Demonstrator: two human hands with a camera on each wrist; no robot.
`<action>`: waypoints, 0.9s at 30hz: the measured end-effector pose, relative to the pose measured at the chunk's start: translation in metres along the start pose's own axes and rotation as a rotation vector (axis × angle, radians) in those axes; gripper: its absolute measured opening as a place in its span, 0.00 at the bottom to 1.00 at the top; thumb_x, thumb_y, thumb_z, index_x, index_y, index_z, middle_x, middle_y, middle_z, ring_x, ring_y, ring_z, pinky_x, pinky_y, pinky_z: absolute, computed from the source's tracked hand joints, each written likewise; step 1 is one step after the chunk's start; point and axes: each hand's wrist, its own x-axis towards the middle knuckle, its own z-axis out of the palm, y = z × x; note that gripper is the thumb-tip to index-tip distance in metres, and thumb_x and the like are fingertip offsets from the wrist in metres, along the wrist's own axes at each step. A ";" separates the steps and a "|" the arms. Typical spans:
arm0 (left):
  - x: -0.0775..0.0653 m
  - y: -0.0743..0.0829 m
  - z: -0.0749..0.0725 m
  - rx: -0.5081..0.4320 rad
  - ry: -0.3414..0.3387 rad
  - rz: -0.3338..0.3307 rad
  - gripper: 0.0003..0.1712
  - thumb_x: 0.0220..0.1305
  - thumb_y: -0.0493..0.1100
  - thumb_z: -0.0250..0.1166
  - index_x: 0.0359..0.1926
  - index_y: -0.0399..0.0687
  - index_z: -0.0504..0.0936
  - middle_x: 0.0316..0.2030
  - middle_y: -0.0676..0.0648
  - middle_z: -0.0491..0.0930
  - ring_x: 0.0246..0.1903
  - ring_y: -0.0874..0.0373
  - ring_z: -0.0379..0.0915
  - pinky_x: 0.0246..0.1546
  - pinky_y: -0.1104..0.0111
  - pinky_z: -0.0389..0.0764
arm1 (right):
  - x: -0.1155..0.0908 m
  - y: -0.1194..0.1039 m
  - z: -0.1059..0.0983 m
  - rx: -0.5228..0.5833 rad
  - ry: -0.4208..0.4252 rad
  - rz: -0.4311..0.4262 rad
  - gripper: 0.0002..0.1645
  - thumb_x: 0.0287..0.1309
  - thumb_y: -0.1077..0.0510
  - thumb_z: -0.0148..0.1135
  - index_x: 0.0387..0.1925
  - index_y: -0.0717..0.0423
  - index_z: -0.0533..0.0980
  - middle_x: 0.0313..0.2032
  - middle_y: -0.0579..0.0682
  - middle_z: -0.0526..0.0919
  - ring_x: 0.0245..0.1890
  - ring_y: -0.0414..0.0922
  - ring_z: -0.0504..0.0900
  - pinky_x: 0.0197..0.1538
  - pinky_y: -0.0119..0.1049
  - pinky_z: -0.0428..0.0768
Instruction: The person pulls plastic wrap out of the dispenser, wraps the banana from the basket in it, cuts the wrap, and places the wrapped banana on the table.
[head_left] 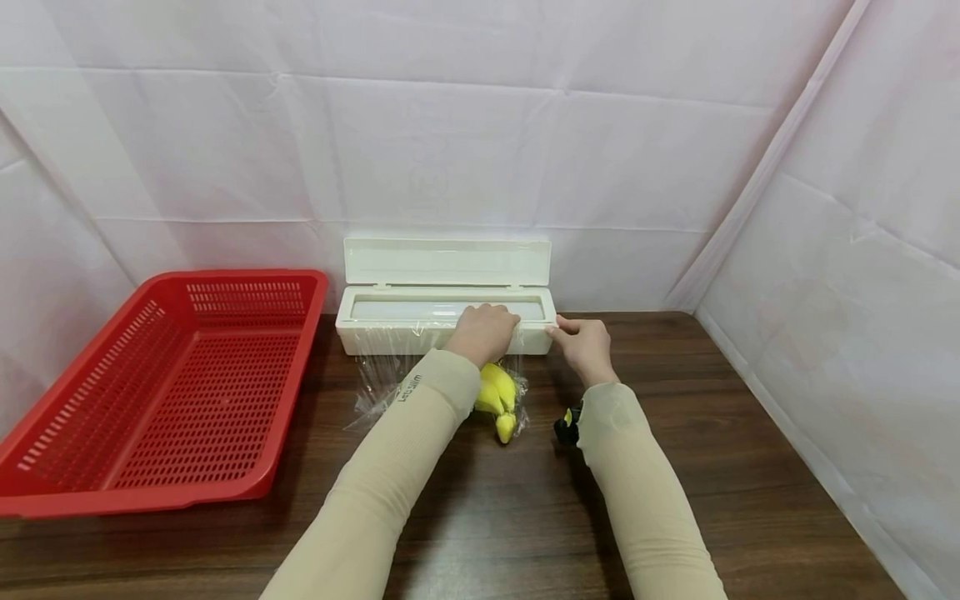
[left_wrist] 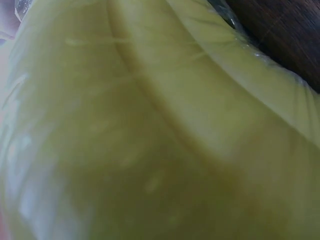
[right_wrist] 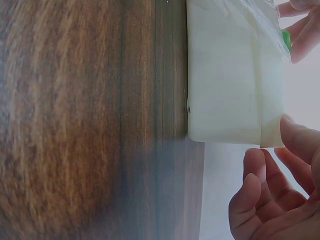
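A white cling film dispenser stands with its lid raised at the back of the table. Its clear film hangs down the front and lies around yellow bananas, which fill the left wrist view under wrinkled plastic. My left hand curls over the dispenser's front edge, right of centre. In the right wrist view, its fingers hold a small green slider at that edge. My right hand grips the dispenser's right end, thumb on top. The left forearm hides part of the bananas and film.
A red plastic basket with slotted walls stands on the left of the dark wooden table. White cloth hangs behind and on both sides. A small black object shows beside the right cuff.
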 end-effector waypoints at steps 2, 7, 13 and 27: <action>-0.001 -0.001 0.000 -0.006 0.001 0.001 0.23 0.72 0.39 0.47 0.65 0.57 0.69 0.60 0.50 0.73 0.58 0.50 0.70 0.57 0.56 0.72 | 0.000 0.000 0.000 -0.002 -0.002 -0.001 0.25 0.61 0.51 0.60 0.57 0.59 0.74 0.58 0.57 0.76 0.57 0.51 0.76 0.55 0.46 0.77; -0.002 -0.002 0.000 -0.019 0.004 0.001 0.24 0.71 0.39 0.48 0.65 0.57 0.68 0.59 0.49 0.73 0.57 0.50 0.70 0.57 0.56 0.72 | 0.001 0.001 0.000 -0.007 -0.005 0.004 0.25 0.62 0.51 0.59 0.58 0.58 0.74 0.59 0.57 0.76 0.58 0.51 0.75 0.55 0.46 0.77; -0.003 -0.004 0.000 -0.022 0.011 0.003 0.24 0.71 0.38 0.47 0.65 0.57 0.69 0.59 0.49 0.74 0.57 0.50 0.70 0.57 0.56 0.72 | 0.002 0.001 0.000 -0.013 -0.006 -0.001 0.25 0.62 0.51 0.59 0.57 0.58 0.74 0.59 0.56 0.76 0.58 0.51 0.75 0.55 0.46 0.76; -0.005 -0.008 0.000 -0.010 -0.002 -0.006 0.25 0.71 0.38 0.47 0.66 0.58 0.67 0.61 0.50 0.72 0.59 0.50 0.69 0.59 0.55 0.71 | 0.001 0.001 0.000 -0.016 -0.016 -0.010 0.25 0.62 0.51 0.59 0.58 0.59 0.74 0.59 0.55 0.75 0.59 0.51 0.74 0.55 0.46 0.76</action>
